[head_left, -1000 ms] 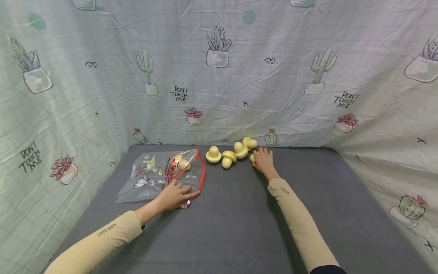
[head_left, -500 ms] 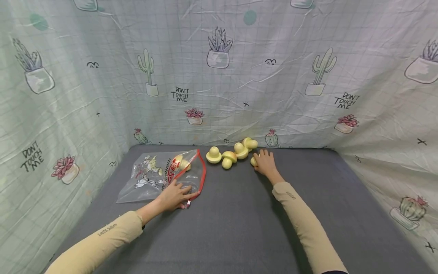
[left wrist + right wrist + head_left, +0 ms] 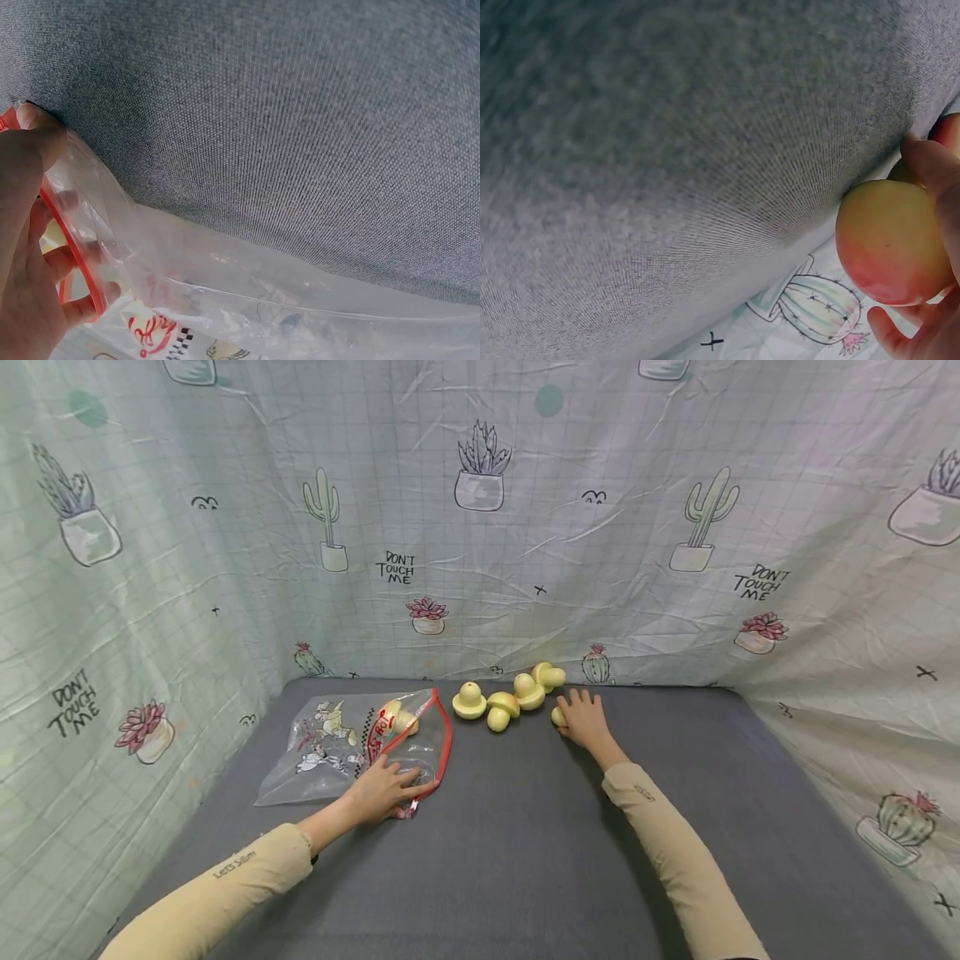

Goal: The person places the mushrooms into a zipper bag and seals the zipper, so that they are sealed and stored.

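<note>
- Right hand (image 3: 587,718), right of center in the frame: fingers curled round a yellow toy mushroom (image 3: 891,241). The right wrist view shows a blush of red on it, thumb on one side, fingers on the other.
- Left hand (image 3: 381,789), lower left of center: fingers spread over the mouth of a clear plastic bag (image 3: 300,785), thumb at its red edge (image 3: 447,743). Can't tell if it's actually pinching the plastic.
- Another mushroom (image 3: 405,722) shows through the bag, near its mouth.
- Four more mushrooms (image 3: 501,703) sit around the middle, between bag and right hand, some touching.
- All that's on a gray tabletop (image 3: 495,860), cactus-print curtain (image 3: 600,568) behind.
</note>
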A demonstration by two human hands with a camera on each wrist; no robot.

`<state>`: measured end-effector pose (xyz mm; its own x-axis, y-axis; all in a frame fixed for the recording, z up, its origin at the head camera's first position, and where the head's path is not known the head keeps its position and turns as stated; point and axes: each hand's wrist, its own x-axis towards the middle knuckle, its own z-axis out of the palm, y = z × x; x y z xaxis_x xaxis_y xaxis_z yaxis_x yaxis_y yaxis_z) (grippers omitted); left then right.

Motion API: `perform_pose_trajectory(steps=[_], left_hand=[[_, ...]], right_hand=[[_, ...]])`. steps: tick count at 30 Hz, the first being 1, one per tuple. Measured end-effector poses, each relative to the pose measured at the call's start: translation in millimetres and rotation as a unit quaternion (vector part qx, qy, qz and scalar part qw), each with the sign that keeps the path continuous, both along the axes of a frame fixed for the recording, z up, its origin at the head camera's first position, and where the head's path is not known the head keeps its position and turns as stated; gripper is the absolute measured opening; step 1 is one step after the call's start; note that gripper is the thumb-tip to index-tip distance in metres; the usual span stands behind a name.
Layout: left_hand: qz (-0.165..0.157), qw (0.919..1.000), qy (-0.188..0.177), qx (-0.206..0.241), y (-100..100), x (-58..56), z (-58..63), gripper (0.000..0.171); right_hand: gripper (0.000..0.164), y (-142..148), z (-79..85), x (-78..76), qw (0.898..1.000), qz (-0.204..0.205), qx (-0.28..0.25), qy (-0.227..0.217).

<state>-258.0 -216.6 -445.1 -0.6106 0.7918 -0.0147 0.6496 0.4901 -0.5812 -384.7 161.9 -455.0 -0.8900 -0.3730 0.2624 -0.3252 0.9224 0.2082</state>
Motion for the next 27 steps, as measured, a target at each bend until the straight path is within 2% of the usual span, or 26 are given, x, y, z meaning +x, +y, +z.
perform_pose_trajectory(steps=[12, 27], left_hand=[[-0.009, 0.9998, 0.020, 0.001, -1, -1.2, -2.6, 0.064], [-0.004, 0.9999, 0.007, 0.008, 0, -1.5, -3.6, 0.063]], right_hand=[[0.055, -2, 4.2, 8.0, 0.999, 0.020, -0.023, 0.009], [0.048, 3, 4.4, 20.5, 0.998, 0.044, -0.036, 0.041]])
